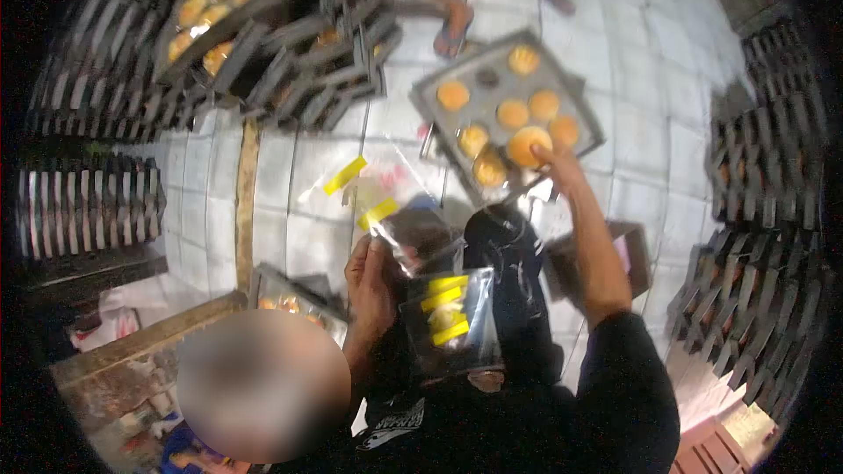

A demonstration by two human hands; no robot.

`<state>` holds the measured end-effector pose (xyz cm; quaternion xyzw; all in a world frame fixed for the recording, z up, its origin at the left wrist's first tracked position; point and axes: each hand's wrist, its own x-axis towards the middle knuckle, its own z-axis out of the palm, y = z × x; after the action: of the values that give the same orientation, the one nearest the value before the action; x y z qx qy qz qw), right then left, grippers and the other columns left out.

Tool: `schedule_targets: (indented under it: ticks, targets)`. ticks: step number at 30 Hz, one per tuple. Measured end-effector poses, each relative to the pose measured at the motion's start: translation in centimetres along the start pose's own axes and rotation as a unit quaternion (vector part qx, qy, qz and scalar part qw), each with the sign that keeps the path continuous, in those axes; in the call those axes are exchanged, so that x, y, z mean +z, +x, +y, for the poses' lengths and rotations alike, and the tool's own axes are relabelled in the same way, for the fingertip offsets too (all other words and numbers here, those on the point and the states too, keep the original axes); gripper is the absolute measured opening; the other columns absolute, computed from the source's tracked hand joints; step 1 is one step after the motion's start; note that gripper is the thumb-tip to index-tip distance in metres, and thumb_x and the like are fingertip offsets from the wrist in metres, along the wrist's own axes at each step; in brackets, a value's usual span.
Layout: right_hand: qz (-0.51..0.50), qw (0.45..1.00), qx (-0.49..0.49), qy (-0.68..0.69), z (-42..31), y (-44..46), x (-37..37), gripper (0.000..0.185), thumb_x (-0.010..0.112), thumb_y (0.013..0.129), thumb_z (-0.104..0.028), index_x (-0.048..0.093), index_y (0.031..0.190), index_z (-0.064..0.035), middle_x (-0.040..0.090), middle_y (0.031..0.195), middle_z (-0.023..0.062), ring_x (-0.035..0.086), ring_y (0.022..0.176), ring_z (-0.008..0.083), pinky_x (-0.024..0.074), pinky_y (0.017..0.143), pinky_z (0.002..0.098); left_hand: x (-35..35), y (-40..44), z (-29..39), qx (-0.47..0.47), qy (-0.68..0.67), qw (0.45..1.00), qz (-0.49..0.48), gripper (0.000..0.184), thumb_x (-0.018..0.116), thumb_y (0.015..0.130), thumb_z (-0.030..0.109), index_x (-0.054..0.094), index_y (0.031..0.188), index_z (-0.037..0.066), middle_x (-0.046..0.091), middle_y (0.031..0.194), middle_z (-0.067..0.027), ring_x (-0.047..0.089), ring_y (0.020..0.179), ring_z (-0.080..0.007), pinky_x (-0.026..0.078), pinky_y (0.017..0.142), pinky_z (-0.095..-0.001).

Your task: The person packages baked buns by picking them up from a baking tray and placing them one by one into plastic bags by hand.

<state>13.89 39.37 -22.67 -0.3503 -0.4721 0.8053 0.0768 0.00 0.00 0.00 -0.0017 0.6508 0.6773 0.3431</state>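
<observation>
My left hand (pixel 369 285) pinches a clear plastic bag (pixel 408 219) printed with yellow bands. In my right hand (pixel 560 174) is a round golden bun (pixel 529 147), gripped over the near edge of a dark metal baking tray (pixel 496 132). Several more buns, such as one at the tray's left corner (pixel 452 96), lie spread on it. On my lap rests what looks like a stack of clear bags (pixel 448 312) with yellow bands. Where the left fingers meet the bag is partly blurred.
Stacked dark trays stand at the left (pixel 88 211), upper left (pixel 299 61) and right (pixel 746 298). A tray of glossy buns (pixel 211 0) tops the upper-left stack. Another person's foot (pixel 455 26) is beyond my tray. A brown box (pixel 628 263) sits by my right arm on the tiled floor.
</observation>
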Motion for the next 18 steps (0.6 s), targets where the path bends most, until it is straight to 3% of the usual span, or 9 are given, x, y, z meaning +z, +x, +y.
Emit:
schedule_targets:
  ticks: [1,4,9,10,11,13,14,15,18]
  targets:
    - [0.004,0.996,0.014,0.083,-2.4,-2.6,2.2,0.059,0.073,0.095,-0.02,0.046,0.146,-0.0069,0.059,0.141,0.011,0.056,0.133,0.0295,0.0537,0.1,0.061,0.1,1.4,-1.1,-0.014,-0.031,0.999,-0.026,0.039,0.058,0.104,0.037,0.059,0.121,0.002,0.069,0.118,-0.0193,0.071,0.095,-0.026,0.057,0.081,-0.0372]
    - [-0.103,0.965,-0.087,0.226,-13.2,-14.2,10.5,0.055,0.076,0.093,-0.02,0.051,0.14,-0.007,0.063,0.133,0.0087,0.063,0.122,0.0269,0.0576,0.098,0.0471,0.6,-0.8,2.6,0.034,-0.136,0.988,-0.07,0.029,0.05,0.109,0.03,0.059,0.115,0.002,0.069,0.119,-0.018,0.072,0.094,-0.0265,0.058,0.077,-0.0364]
    - [-0.171,0.976,-0.097,0.095,-10.3,-21.4,11.1,0.054,0.079,0.09,-0.023,0.057,0.135,-0.0047,0.069,0.123,0.0067,0.069,0.109,0.0226,0.0577,0.089,0.0397,-2.8,-1.5,5.0,0.101,-0.261,0.958,-0.062,0.022,0.057,0.106,0.028,0.057,0.101,0.006,0.07,0.119,-0.0181,0.071,0.107,-0.0285,0.058,0.087,-0.0395]
    - [-0.086,0.977,-0.094,-0.171,-9.2,-21.6,9.0,0.053,0.079,0.09,-0.022,0.058,0.134,-0.0041,0.069,0.122,0.0067,0.069,0.107,0.0219,0.0575,0.087,0.0387,-3.7,-2.1,5.2,0.076,-0.247,0.965,-0.038,0.02,0.059,0.105,0.026,0.057,0.1,0.007,0.071,0.115,-0.0173,0.072,0.105,-0.0278,0.058,0.086,-0.0383]
    - [0.001,0.901,-0.084,-0.425,-8.8,-22.4,7.4,0.052,0.079,0.09,-0.022,0.059,0.133,-0.0036,0.07,0.122,0.0068,0.07,0.104,0.0211,0.0574,0.085,0.0377,-4.2,-3.1,5.1,0.051,-0.233,0.971,-0.012,0.017,0.061,0.104,0.024,0.057,0.099,0.008,0.072,0.111,-0.0165,0.072,0.103,-0.0271,0.058,0.085,-0.0371]
    - [0.054,0.873,-0.114,-0.472,-11.2,-25.6,8.5,0.047,0.076,0.092,-0.02,0.059,0.132,-0.0021,0.069,0.123,0.0089,0.07,0.103,0.0222,0.0583,0.085,0.0388,-4.3,-4.3,4.7,0.053,-0.245,0.968,-0.019,0.015,0.064,0.102,0.021,0.058,0.1,0.007,0.073,0.106,-0.0146,0.073,0.101,-0.0263,0.058,0.084,-0.0374]
    - [0.03,0.966,-0.165,-0.197,-14.5,-29.7,12.9,0.044,0.074,0.093,-0.018,0.06,0.131,-0.0013,0.069,0.123,0.0107,0.07,0.103,0.0233,0.0581,0.087,0.0387,-3.7,-4.4,3.8,0.042,-0.253,0.966,-0.018,0.015,0.065,0.101,0.02,0.058,0.101,0.007,0.073,0.105,-0.0146,0.073,0.1,-0.0263,0.058,0.083,-0.0371]
    - [0.0,0.973,-0.21,0.096,-17.0,-31.7,16.8,0.042,0.073,0.094,-0.017,0.06,0.13,-0.0005,0.069,0.123,0.0125,0.07,0.104,0.0244,0.0579,0.088,0.0386,-2.8,-3.5,3.3,0.041,-0.262,0.964,-0.02,0.015,0.066,0.101,0.019,0.059,0.102,0.006,0.073,0.104,-0.0147,0.073,0.099,-0.0263,0.058,0.081,-0.0367]
    - [-0.013,0.961,-0.275,-0.007,-17.0,-34.2,24.7,0.037,0.072,0.094,-0.012,0.06,0.127,-0.0001,0.068,0.122,0.0144,0.069,0.106,0.0248,0.056,0.094,0.0372,-0.4,-0.4,0.9,0.025,-0.284,0.957,-0.054,0.025,0.069,0.098,0.017,0.057,0.112,0.001,0.072,0.104,-0.016,0.073,0.096,-0.0286,0.061,0.081,-0.0408]
